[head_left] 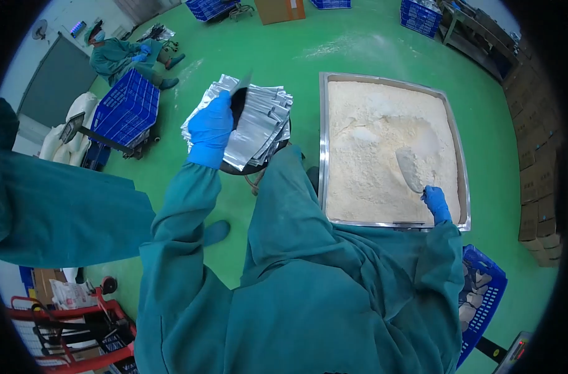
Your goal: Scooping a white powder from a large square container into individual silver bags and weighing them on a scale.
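Observation:
My left hand (210, 129), in a blue glove, is closed on a foil pouch (239, 100) held upright, its dark mouth showing. Below and behind it, a fanned stack of flat silver foil pouches (263, 121) lies on a round stool. My right hand (436, 203), also gloved in blue, grips the handle of a metal scoop (408, 168). Pale powder lies in and beside the scoop, which rests low in the powder (365, 177). That powder fills a wide steel tray (324, 143) in front of me on the right.
Beside my right arm stands a blue crate (492, 293) with silver packets. Stacked cartons (536, 181) line the right side. At left are a person in a green gown (59, 209), a blue crate (127, 106) and a red trolley (119, 349). Another person (119, 59) sits farther back.

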`<state>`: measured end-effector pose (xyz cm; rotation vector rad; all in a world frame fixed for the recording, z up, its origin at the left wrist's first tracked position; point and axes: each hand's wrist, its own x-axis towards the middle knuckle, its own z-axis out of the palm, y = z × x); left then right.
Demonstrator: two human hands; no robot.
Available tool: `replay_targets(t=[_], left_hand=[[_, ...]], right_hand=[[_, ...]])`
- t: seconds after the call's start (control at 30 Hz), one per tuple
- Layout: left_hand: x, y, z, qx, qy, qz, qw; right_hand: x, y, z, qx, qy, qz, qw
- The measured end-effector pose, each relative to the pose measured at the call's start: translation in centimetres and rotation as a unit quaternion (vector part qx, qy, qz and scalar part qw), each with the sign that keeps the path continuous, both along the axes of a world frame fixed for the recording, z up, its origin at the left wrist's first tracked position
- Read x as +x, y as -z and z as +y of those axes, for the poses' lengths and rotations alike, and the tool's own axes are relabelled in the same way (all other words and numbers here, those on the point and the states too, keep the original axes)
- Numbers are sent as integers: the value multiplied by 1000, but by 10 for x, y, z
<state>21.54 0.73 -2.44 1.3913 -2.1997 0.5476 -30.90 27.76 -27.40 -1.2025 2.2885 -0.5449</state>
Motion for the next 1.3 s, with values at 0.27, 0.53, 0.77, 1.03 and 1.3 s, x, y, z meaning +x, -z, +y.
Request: replay_targets(t=[0.27,0.53,0.77,1.03,1.3], left_hand=[[-3,-33,28,236,66,-26,969],[-16,-9,45,173,22,-118,978],[-23,-43,69,-5,79,-82,994],[-93,-44,56,50,99,-30,993],[-210,41,21,37,187,-8,982]], right_hand=[[8,-18,11,-31,43,-40,998],[21,-35,9,10,46,-44,998],[13,-30,12,3,-27,-8,1000],[11,-36,15,4,0,-42,999],[5,-77,29,14,-6,-48,999]])
